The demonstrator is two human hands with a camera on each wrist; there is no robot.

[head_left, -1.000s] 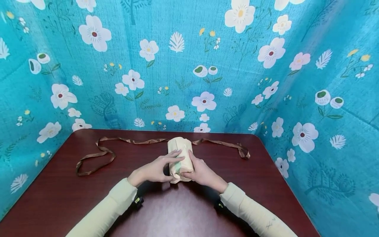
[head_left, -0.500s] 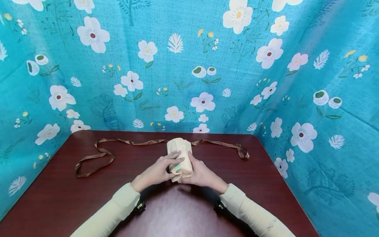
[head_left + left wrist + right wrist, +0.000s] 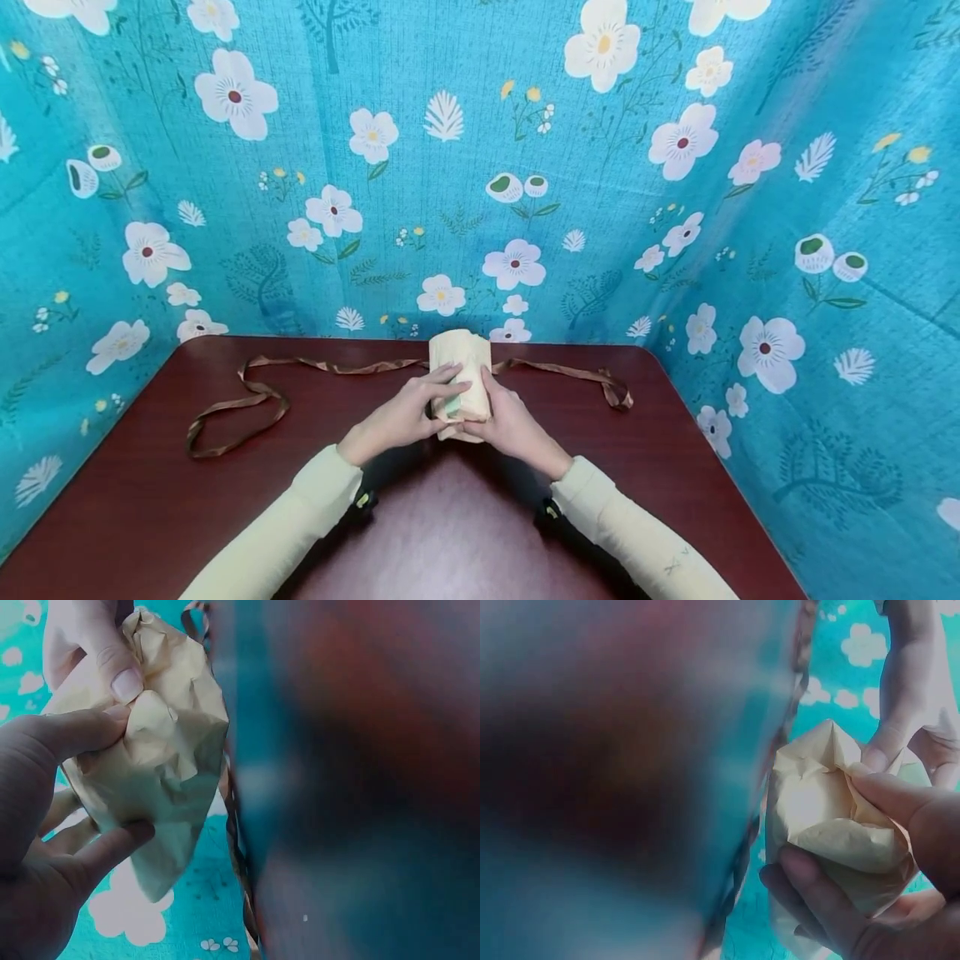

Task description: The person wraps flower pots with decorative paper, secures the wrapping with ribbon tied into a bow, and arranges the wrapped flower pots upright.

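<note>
A package wrapped in cream paper (image 3: 459,348) stands between both hands near the back of the table, over the middle of a brown ribbon (image 3: 360,367). My left hand (image 3: 401,414) grips it from the left, fingers spread over its side. From the right, my right hand (image 3: 517,423) holds the other side. In the left wrist view the folded, crumpled paper end (image 3: 169,742) has both thumbs pressing together on its creases. The right wrist view shows the same gathered end (image 3: 817,799), with fingers curled around the body. What the paper encloses is hidden.
The dark red table (image 3: 457,533) reaches back to a blue flowered curtain (image 3: 450,208) that hangs behind it and along the sides. The ribbon loops loosely on the left and ends in a small curl (image 3: 617,392) on the right.
The package has shifted up and slightly away, its near end now higher off the front. Both hands have moved with it, thumbs closer together at the folded end.
</note>
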